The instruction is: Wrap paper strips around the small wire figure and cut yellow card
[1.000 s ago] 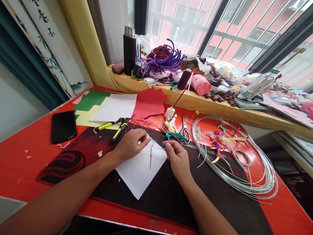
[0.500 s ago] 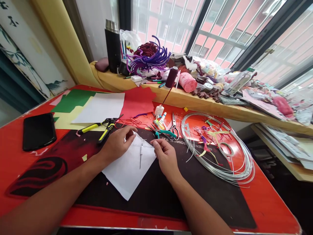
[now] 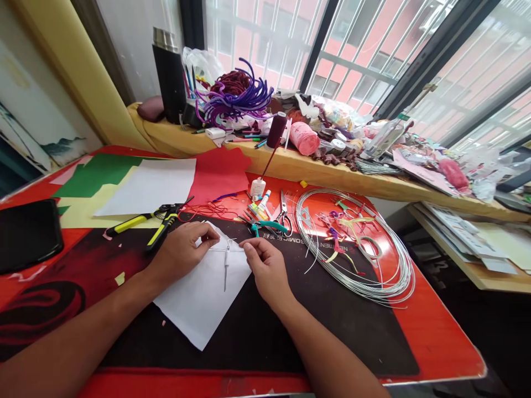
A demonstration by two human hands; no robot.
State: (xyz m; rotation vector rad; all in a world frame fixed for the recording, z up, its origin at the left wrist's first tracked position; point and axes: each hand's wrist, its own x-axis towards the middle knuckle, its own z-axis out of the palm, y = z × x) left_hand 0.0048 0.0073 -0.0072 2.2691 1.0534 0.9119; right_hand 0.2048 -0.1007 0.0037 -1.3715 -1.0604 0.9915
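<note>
As daylight comes through a wide, dark-framed window (image 3: 265,33) with pale bars outside, a person works bare-handed at a glossy red table (image 3: 452,348), just below a ledge draped in yellow cloth (image 3: 348,174) and crowded with craft supplies. Across the tabletop lies a broad black mat with red markings (image 3: 344,326); overlapping its right part is a big loose coil of silvery wire (image 3: 405,271), coloured scraps within its ring. A creased white paper sheet (image 3: 194,315) lies cornerwise on the mat, partly beneath the hands, and a black smartphone (image 3: 29,235) sits at far left. Over the sheet's upper part, the right hand (image 3: 267,265) has thumb and forefinger closed on one end of a thin silvery wire (image 3: 234,250); the left hand (image 3: 180,246) curls at the other end, though from here I cannot tell whether its fingertips grip it. Beyond them are teal-handled pliers (image 3: 271,224) and a small white plastic bottle (image 3: 258,187). Between the hands, crosswise to the wire, runs a slim pale-and-grey piece (image 3: 226,260) with a tiny loop at its top.
</note>
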